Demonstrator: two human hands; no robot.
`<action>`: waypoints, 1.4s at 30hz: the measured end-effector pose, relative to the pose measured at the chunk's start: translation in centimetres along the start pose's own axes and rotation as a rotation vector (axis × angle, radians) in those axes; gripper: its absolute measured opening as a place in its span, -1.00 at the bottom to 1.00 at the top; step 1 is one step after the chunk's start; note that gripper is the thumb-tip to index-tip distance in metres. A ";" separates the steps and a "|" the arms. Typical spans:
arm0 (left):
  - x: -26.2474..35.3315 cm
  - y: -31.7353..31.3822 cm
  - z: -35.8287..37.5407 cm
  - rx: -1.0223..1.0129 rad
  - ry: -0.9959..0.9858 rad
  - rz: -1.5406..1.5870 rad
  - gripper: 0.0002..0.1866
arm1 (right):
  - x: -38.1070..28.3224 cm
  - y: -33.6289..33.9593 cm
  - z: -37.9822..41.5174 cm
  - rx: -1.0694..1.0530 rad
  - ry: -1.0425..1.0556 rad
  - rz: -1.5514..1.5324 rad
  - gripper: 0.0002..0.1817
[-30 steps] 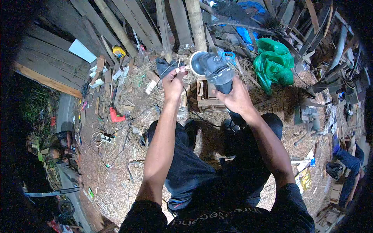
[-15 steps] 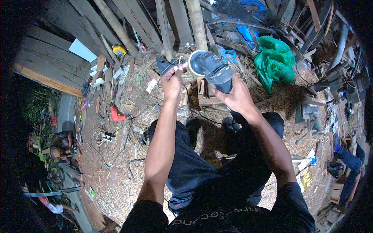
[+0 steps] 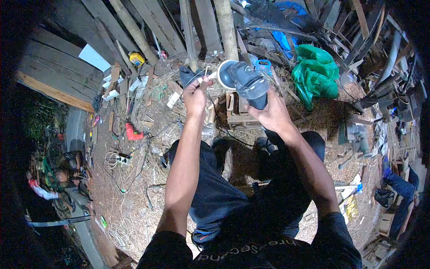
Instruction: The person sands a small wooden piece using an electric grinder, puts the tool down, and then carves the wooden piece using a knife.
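My right hand [image 3: 274,113] is wrapped round the dark body of an angle grinder [image 3: 252,85], held up in front of me. A round pad with a pale rim [image 3: 220,76] sits on its head and faces left. Opposite the pad, my left hand [image 3: 195,97] pinches a small pale piece [image 3: 213,75] that looks like wood, its end right at the pad's edge. Most of that piece is hidden by my fingers. Below the grinder stands a low stack of wooden pieces [image 3: 244,119].
A green plastic bag [image 3: 316,74] lies right of the grinder. On the littered ground are a red power drill [image 3: 133,132], a power strip [image 3: 124,159] and loose cords. Planks [image 3: 154,27] lean at the back. People sit at far left; another person's legs [image 3: 402,186] show at right.
The grinder's head has dipped slightly, and the pad has turned more toward my left hand. Both hands keep their holds. A person at far left has moved upward in the view.
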State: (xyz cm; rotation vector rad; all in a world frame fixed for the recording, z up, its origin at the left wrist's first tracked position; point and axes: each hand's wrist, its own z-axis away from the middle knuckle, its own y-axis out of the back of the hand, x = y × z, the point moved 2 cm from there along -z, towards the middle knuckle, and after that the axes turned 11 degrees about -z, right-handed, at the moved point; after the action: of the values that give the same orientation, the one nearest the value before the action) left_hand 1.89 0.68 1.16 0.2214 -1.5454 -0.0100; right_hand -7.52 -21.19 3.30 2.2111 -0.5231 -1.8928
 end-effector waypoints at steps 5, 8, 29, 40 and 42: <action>0.2 -0.3 -0.1 -0.010 -0.007 0.034 -0.78 | 0.3 -0.1 0.0 -0.034 -0.015 -0.062 -0.37; -0.3 0.4 -0.2 0.004 0.043 -0.010 -0.79 | 0.3 -0.2 0.0 -0.003 0.020 -0.034 -0.39; 0.1 0.4 0.0 0.024 0.002 0.024 -0.76 | -0.4 0.2 0.0 -0.047 0.017 -0.089 -0.39; 0.1 -0.1 0.2 0.036 0.077 0.111 -0.83 | 0.0 -0.1 -0.1 -0.068 0.028 -0.040 -0.38; -0.1 -0.1 0.0 0.023 0.077 0.136 -0.83 | 0.2 -0.2 -0.1 -0.077 0.017 -0.044 -0.36</action>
State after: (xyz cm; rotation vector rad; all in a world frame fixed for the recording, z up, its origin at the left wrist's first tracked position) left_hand 1.87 0.59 1.09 0.1327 -1.4812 0.1227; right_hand -7.34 -21.07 3.01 2.2053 -0.3948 -1.8808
